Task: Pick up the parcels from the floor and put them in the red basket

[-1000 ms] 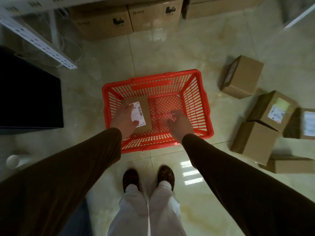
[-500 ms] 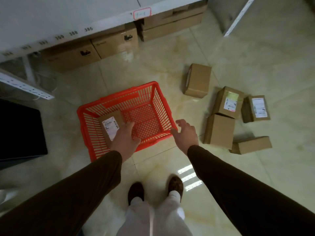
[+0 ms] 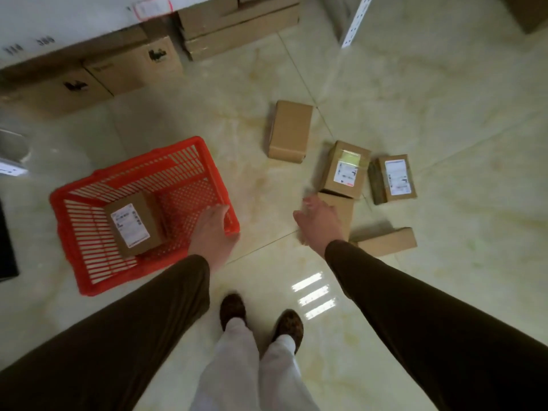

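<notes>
We reach w/ both hands, left hand (image 3: 215, 229) and right hand (image 3: 318, 221) loosely spread, empty, over slatted red basket (image 3: 89, 262) holding one cardboard parcel (image 3: 135, 226) on glossy floor (image 3: 444, 114).

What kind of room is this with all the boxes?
Probably a stockroom or parcel warehouse. Numbered shelving has big cardboard cartons stored under it, small parcels with shipping labels lie on the tiled floor, and a red basket holds one labelled parcel.
</notes>
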`<state>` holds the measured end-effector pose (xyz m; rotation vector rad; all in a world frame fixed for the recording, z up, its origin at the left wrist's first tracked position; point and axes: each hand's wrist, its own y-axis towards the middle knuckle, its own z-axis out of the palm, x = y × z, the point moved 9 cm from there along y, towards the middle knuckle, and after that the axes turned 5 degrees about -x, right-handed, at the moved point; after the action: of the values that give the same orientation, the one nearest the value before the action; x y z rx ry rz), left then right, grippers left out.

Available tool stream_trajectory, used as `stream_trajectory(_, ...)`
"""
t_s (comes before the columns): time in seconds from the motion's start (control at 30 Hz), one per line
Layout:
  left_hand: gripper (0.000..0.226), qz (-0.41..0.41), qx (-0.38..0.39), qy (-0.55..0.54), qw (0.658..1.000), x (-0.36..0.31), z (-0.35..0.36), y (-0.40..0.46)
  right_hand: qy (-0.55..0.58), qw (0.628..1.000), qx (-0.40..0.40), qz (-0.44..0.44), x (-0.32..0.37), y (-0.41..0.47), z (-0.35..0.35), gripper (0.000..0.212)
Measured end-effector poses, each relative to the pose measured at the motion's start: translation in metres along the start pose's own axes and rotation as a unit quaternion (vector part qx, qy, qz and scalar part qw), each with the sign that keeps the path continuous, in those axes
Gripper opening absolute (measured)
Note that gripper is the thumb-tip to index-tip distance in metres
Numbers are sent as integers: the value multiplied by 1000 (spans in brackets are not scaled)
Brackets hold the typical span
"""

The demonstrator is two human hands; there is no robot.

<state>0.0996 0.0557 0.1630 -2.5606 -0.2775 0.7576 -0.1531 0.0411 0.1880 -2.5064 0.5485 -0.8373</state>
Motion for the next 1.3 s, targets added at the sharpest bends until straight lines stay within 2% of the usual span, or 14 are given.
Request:
stream_trajectory(0.23, 72, -18, 6, -49, 999, -43, 30, 25, 5, 1000, -3, 3, -12, 41, -19, 44)
stream_trajectory(0.37, 72, -32, 0, -119, 992, -66, 37, 48, 60, 998, 17, 19, -12, 71, -29, 51)
stream_trajectory(0.5, 72, -37, 10, -103, 994, -86, 48, 88, 91, 995, 33, 33, -20, 110, -30, 54)
stream_trajectory(0.67, 73, -66, -19, -106, 992, -101, 63, 133, 96, 992, 79, 23, -29, 173, -25, 54)
stream_trajectory(0.87, 75, -100, -34, -128, 986, -93, 89, 194, 184, 978, 83, 55, -37, 240, -17, 56)
stream_trajectory(1.03, 77, -139, -24, -201, 969, -85, 119, 252, 191, 975, 94, 61, -42, 293, 10, 57)
stream_trajectory(1.17, 64, -119, -37, -236, 964, -87, 136, 300, 182, 976, 104, 56, -45, 333, 35, 58)
stream_trajectory(1.3, 70, -153, -33, -248, 956, -76, 149, 340, 176, 974, 125, 74, -49, 365, 59, 62)
